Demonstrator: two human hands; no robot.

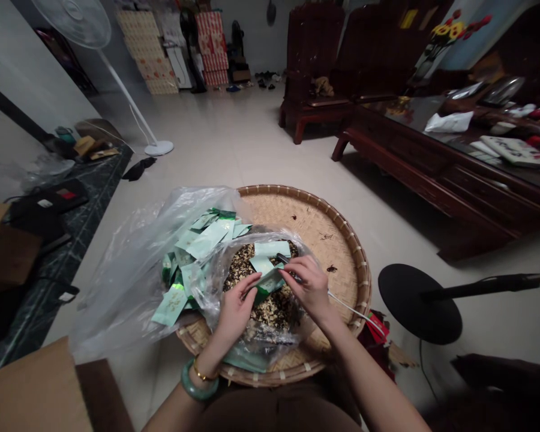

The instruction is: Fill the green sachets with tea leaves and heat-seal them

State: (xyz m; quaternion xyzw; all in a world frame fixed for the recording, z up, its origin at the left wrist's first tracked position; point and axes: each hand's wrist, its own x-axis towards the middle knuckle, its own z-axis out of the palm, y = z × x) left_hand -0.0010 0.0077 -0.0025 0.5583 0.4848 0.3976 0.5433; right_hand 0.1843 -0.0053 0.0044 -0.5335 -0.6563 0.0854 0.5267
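My left hand (pixel 238 303) pinches the left end of a small light-green packet (pixel 268 281). The packet's right end is between the fingertips of my right hand (pixel 306 283). A dark stick-like tool (pixel 282 258) pokes out by my right fingers, and a white cord (pixel 353 310) runs from behind that hand; how the tool is held is partly hidden. Beneath both hands, a clear plastic bag (pixel 220 261) is open around dark and pale dried flakes (pixel 270 313). Another green packet (pixel 272 248) lies on the flakes. Many similar packets (pixel 207 240) are heaped to the left.
A round woven bamboo tray (pixel 342 240) carries the bags, with a larger plastic bag (pixel 130 282) spilling over its left side. A black round stand base (pixel 418 303) is at right. Beyond are a dark wooden table (pixel 409 159), a white fan (pixel 130 102) and a cardboard box (pixel 31 390).
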